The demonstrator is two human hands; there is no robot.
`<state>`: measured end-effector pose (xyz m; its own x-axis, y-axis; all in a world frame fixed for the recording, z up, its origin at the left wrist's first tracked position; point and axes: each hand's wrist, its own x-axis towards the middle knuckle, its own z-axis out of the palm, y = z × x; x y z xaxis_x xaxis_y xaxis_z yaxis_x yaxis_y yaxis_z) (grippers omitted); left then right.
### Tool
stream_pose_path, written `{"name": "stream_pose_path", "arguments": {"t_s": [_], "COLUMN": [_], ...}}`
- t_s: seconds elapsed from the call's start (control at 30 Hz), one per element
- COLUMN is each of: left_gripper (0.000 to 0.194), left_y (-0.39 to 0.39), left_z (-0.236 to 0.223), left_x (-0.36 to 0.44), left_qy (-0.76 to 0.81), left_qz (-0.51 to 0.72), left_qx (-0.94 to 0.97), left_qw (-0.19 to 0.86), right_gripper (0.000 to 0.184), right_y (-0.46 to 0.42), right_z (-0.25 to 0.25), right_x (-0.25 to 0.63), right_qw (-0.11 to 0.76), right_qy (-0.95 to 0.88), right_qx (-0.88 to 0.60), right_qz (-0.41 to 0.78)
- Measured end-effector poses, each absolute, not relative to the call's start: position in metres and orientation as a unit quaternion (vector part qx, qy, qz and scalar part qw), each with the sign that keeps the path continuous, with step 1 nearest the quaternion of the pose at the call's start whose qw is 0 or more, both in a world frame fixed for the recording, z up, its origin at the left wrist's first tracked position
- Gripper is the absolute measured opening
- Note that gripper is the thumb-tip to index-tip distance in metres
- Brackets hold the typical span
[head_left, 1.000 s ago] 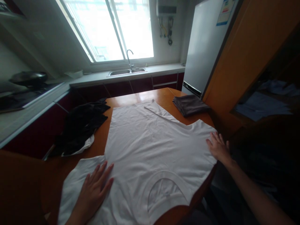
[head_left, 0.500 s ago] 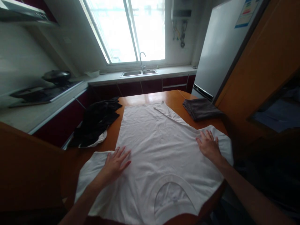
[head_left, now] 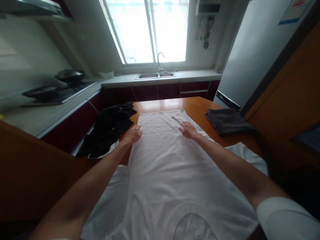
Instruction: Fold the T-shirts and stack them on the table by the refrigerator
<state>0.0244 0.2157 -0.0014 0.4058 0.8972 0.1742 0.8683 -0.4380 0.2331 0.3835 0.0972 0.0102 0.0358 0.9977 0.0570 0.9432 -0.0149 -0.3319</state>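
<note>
A white T-shirt (head_left: 160, 166) lies spread on the wooden table, its neckline towards me and its hem at the far end. My left hand (head_left: 134, 134) is at the shirt's left edge, fingers curled in and closed on the cloth there. On the right side, near a small folded-over flap by the hem, my right hand (head_left: 188, 130) rests on the fabric with its fingers apart. Both arms reach forward over the shirt. The sleeves stick out at either side, partly covered by my arms.
A heap of black clothing (head_left: 107, 128) sits at the table's left. A folded dark grey cloth (head_left: 227, 121) lies at the right of the orange-brown table (head_left: 197, 105). Beyond are a counter with a sink (head_left: 155, 75), a stove with pans (head_left: 70, 76), and a fridge (head_left: 237, 56).
Both hands have moved forward from beside the sleeves towards the shirt's far hem. My left hand's fingers, spread before, are now curled. The view has shifted slightly.
</note>
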Motion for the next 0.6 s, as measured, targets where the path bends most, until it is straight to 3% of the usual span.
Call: {"name": "stream_pose_path", "arguments": {"t_s": [0.43, 0.6], "left_gripper": [0.051, 0.05], "left_y": [0.311, 0.325], "left_z": [-0.015, -0.018], "left_x": [0.042, 0.052], "left_qy": [0.549, 0.547], "left_qz": [0.109, 0.104], "left_qx": [0.828, 0.83], "left_qw": [0.042, 0.041], "right_gripper": [0.044, 0.041], "right_y": [0.201, 0.224], "right_z": [0.0, 0.018], "right_x": [0.354, 0.388], "right_qw": [0.099, 0.2], "right_qy": [-0.643, -0.601], "right_qx": [-0.75, -0.766], "right_qz": [0.124, 0.107]}}
